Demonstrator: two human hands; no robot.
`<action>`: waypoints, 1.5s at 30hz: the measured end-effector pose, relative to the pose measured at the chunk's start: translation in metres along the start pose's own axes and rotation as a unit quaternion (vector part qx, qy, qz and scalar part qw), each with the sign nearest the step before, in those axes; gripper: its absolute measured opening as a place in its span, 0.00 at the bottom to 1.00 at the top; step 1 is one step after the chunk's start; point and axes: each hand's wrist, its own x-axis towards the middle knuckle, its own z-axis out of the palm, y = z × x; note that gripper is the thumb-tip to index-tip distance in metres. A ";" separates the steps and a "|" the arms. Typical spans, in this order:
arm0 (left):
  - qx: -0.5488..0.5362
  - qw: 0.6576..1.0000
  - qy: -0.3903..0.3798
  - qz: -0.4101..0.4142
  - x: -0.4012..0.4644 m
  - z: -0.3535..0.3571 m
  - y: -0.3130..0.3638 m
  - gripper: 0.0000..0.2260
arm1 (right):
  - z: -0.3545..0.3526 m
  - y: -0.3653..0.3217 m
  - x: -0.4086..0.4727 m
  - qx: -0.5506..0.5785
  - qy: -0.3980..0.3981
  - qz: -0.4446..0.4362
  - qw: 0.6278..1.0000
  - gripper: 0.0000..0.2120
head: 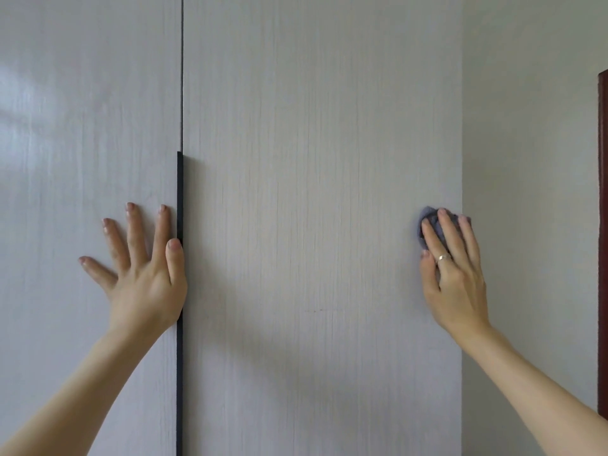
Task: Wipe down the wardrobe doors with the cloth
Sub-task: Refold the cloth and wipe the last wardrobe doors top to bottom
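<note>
Two pale grey wood-grain wardrobe doors fill the view: the left door (65,143) and the right door (312,159), split by a dark vertical handle strip (179,357). My left hand (141,274) lies flat on the left door with its fingers spread, the thumb beside the strip. A small bunched blue-grey cloth (427,222) is pressed against the right door close to its right edge by my right hand (454,268), whose fingers lie over it. Most of the cloth is hidden under the fingers.
A plain light wall (526,192) runs to the right of the wardrobe. A dark red-brown frame edge (602,225) shows at the far right. A bright reflection sits on the upper left door.
</note>
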 end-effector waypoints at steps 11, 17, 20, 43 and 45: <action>0.002 1.000 -0.014 0.003 -0.006 0.001 -0.002 0.23 | -0.015 0.015 -0.052 -0.046 -0.073 -0.118 0.989 0.20; -0.004 1.000 -0.021 -0.003 -0.015 0.004 -0.005 0.25 | -0.003 -0.009 -0.083 -0.019 -0.033 -0.038 0.999 0.19; 0.002 1.000 -0.029 0.003 -0.019 0.005 -0.008 0.25 | -0.006 -0.015 -0.132 -0.022 -0.078 -0.088 0.993 0.23; 0.005 0.999 -0.041 0.005 -0.039 0.010 -0.009 0.24 | -0.003 -0.024 -0.043 -0.024 -0.092 -0.195 0.976 0.20; 0.011 0.999 -0.039 0.012 -0.041 0.009 -0.010 0.23 | 0.005 -0.040 -0.029 -0.002 -0.037 -0.068 0.997 0.18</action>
